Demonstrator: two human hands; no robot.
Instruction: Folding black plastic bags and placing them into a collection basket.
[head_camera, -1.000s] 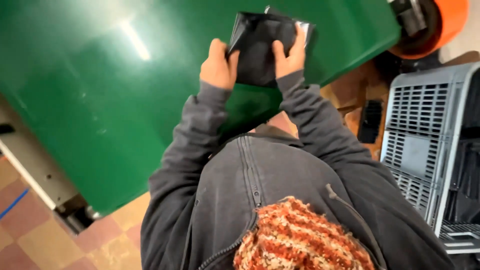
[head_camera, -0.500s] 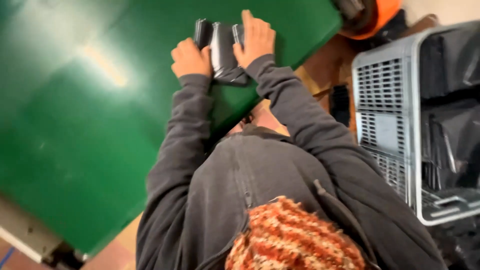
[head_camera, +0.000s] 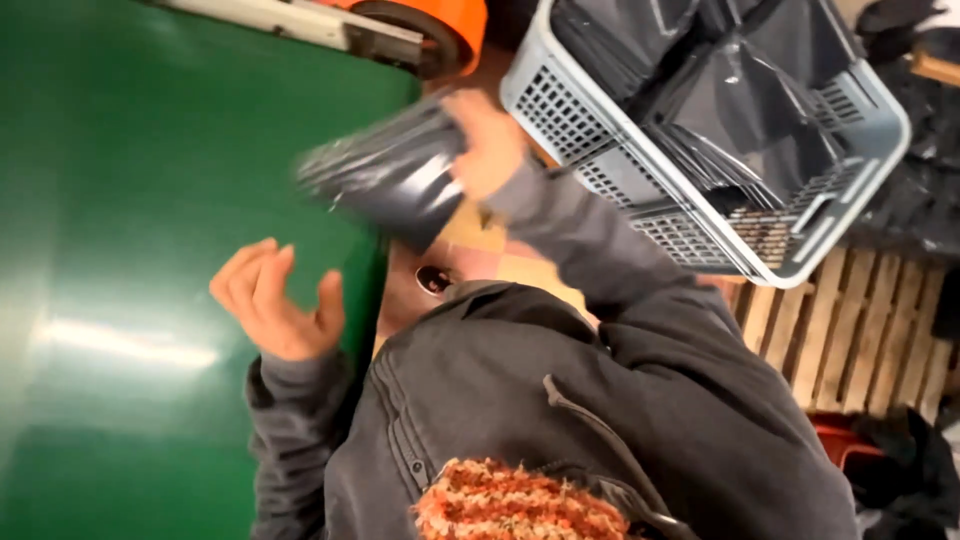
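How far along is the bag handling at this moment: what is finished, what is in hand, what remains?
Done: the grey crate already holds several dark plastic bags. In hand: the right hand grips a blurred stack of dark flat bags between the green surface and the crate; the left hand is open and holds nothing. Left: the held stack is not yet in the crate.

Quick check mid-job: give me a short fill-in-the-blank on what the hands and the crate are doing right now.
1. The stack of dark flat bags is held in the ____ hand.
2. The left hand is open and holds ____, hovering over the green surface.
3. The grey plastic crate rests on a wooden ____.
4. The crate is filled with more dark ____.

Missing words: right; nothing; pallet; bags
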